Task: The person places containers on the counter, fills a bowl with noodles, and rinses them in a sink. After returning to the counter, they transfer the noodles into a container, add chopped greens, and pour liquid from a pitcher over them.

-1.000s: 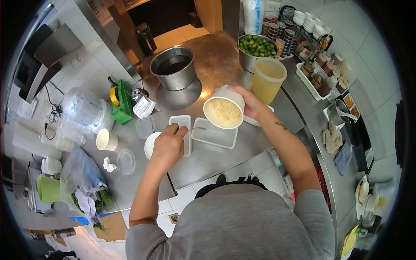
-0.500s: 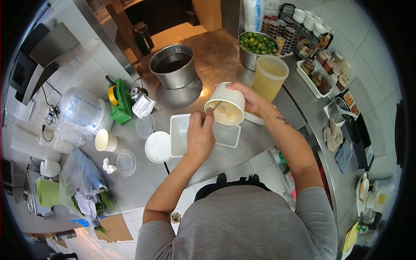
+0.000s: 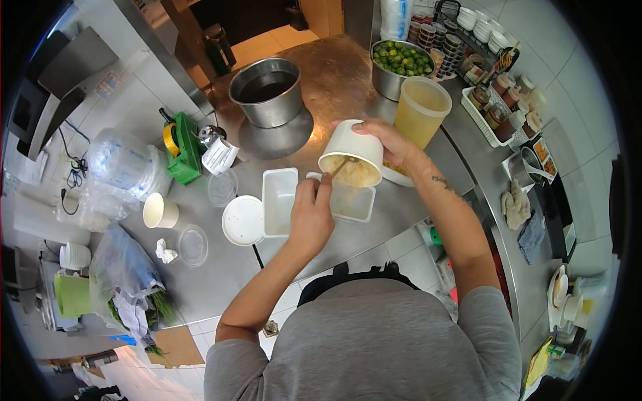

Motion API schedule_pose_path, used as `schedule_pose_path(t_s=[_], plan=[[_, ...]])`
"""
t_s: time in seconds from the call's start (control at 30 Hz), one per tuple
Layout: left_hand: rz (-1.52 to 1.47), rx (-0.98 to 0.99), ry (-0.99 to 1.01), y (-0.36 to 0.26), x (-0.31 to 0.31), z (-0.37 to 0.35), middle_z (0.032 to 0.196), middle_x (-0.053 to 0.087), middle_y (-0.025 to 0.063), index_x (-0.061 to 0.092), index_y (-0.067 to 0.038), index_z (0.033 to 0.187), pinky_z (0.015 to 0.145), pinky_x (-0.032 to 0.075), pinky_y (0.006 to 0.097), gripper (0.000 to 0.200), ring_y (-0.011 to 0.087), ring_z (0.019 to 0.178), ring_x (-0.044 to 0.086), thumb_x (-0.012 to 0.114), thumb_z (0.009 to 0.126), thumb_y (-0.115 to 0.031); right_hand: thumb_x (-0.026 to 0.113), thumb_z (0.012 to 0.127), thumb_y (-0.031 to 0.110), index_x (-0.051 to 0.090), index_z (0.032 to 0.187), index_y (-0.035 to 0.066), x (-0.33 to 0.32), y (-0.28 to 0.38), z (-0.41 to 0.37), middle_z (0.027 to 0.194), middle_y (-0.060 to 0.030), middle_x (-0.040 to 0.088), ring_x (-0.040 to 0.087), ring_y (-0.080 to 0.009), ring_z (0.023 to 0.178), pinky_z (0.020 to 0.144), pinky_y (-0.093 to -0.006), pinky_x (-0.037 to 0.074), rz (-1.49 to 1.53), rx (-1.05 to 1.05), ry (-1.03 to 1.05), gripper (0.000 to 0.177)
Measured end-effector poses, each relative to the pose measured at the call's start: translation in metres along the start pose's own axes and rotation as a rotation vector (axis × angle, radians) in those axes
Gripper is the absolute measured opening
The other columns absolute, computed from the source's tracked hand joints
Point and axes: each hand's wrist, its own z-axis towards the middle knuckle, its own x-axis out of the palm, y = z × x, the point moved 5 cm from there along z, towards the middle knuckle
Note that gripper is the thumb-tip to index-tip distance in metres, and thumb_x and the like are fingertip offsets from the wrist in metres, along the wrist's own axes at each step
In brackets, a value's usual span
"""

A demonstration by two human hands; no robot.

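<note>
My right hand is wrapped around a white tub, tipped with its mouth facing my body. Inside lies a pale yellow, crumbly or paste-like food. My left hand is closed on the handle of a metal spoon, whose head is inside the tub's mouth. Directly below the mouth sits a white rectangular tray with some pale yellow matter in it. A second white tray stands beside it, partly behind my left hand. The round white lid lies to the left.
Behind the tub stand a steel pot of dark liquid, a pot of green citrus fruit and a tall translucent yellowish container. On the left are a paper cup, clear lids, a green tape dispenser and bagged greens.
The tub has tilted further toward the tray, and the spoon's head now shows against the food. Pale yellow matter now shows in the tray below. The whole view has shifted slightly.
</note>
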Motion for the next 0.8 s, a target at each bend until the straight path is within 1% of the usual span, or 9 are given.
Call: schedule_pose_path(t_s=[0.1,0.2,0.3,0.4,0.5,0.6,0.7,0.8], plan=[[-0.084,-0.055,-0.12,0.001,-0.007,-0.002,0.101,0.049,0.0205,0.05,0.003,0.126,0.077,0.047,0.0426,0.055,0.0351,0.092,0.053,0.049,0.073,0.016,0.055,0.085,0.03,0.048,0.133,-0.003,0.0,0.0,-0.002,0.115,-0.0157,0.061,0.062,-0.0211,0.101,0.091,-0.0317,0.049,0.001,-0.015,-0.001,0.059],[-0.007,-0.044,-0.215,0.001,0.003,0.006,0.101,0.049,0.0202,0.048,0.003,0.127,0.076,0.047,0.0416,0.055,0.0354,0.091,0.053,0.049,0.073,0.016,0.056,0.084,0.028,0.047,0.134,-0.003,0.005,0.001,-0.005,0.114,-0.0155,0.062,0.062,-0.0208,0.1,0.09,-0.0313,0.049,0.071,-0.029,-0.034,0.059],[0.018,-0.132,-0.081,0.003,0.013,0.011,0.104,0.048,0.0206,0.046,0.005,0.127,0.075,0.048,0.0419,0.052,0.0366,0.096,0.051,0.052,0.075,0.009,0.057,0.084,0.026,0.048,0.133,-0.003,0.003,-0.001,-0.003,0.114,-0.0152,0.062,0.062,-0.0205,0.101,0.091,-0.0308,0.049,0.059,-0.036,-0.027,0.058],[0.053,-0.174,0.019,0.0,0.011,0.009,0.103,0.048,0.0204,0.047,0.005,0.126,0.073,0.048,0.0418,0.052,0.0365,0.094,0.051,0.052,0.075,0.009,0.058,0.083,0.025,0.049,0.132,-0.004,0.002,-0.005,-0.001,0.114,-0.0153,0.062,0.062,-0.0206,0.1,0.09,-0.0304,0.049,-0.009,-0.005,-0.055,0.057],[0.017,-0.204,0.074,0.001,0.003,0.002,0.102,0.047,0.0203,0.048,0.005,0.124,0.075,0.047,0.0422,0.05,0.0367,0.094,0.051,0.052,0.075,0.009,0.058,0.083,0.024,0.05,0.132,-0.004,0.0,-0.01,0.001,0.114,-0.0157,0.062,0.062,-0.0209,0.1,0.09,-0.0302,0.049,-0.053,-0.02,-0.021,0.057],[-0.042,-0.202,0.007,-0.002,-0.008,-0.003,0.102,0.048,0.0204,0.049,0.005,0.122,0.078,0.046,0.0426,0.048,0.037,0.094,0.051,0.052,0.074,0.01,0.058,0.082,0.025,0.05,0.132,-0.004,0.003,-0.007,-0.002,0.113,-0.0156,0.062,0.062,-0.021,0.1,0.09,-0.03,0.049,0.005,-0.05,-0.009,0.058],[-0.116,-0.141,-0.153,-0.008,-0.005,0.002,0.102,0.048,0.0204,0.05,0.004,0.121,0.08,0.045,0.0433,0.048,0.0373,0.093,0.051,0.052,0.074,0.01,0.058,0.082,0.025,0.05,0.133,-0.003,0.005,-0.006,-0.003,0.112,-0.0151,0.062,0.062,-0.0207,0.1,0.091,-0.0299,0.048,0.034,-0.029,-0.015,0.059],[-0.079,-0.074,-0.195,-0.015,0.012,0.009,0.102,0.049,0.0211,0.051,0.003,0.12,0.077,0.046,0.0431,0.046,0.0373,0.091,0.052,0.048,0.076,0.014,0.058,0.082,0.025,0.05,0.133,-0.003,0.006,-0.011,0.0,0.111,-0.0146,0.062,0.062,-0.0204,0.099,0.09,-0.03,0.048,-0.03,-0.022,-0.034,0.059]])
